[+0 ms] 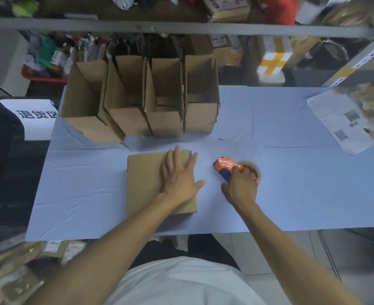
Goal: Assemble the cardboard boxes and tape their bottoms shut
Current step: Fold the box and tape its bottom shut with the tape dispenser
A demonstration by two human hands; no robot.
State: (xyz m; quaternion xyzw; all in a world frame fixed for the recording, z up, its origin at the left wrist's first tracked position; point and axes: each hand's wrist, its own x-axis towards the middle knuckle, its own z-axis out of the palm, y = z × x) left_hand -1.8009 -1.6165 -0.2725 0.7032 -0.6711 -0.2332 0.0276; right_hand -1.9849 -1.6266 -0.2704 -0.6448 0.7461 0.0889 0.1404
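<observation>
Head view: tabletop (269,119) under pale blue cover, box work at centre.
Four open boxes (142,100) stand in a row at the far left of the tabletop. A closed cardboard box (144,183) sits at the near centre, flat face up. Left hand (179,175) lies on it, fingers straight and spread, holding nothing. Just beside the box, right hand (241,186) curls its fingers round an orange and blue tape dispenser (225,166) resting on the tabletop. Printed sheet (340,122) at far right.
</observation>
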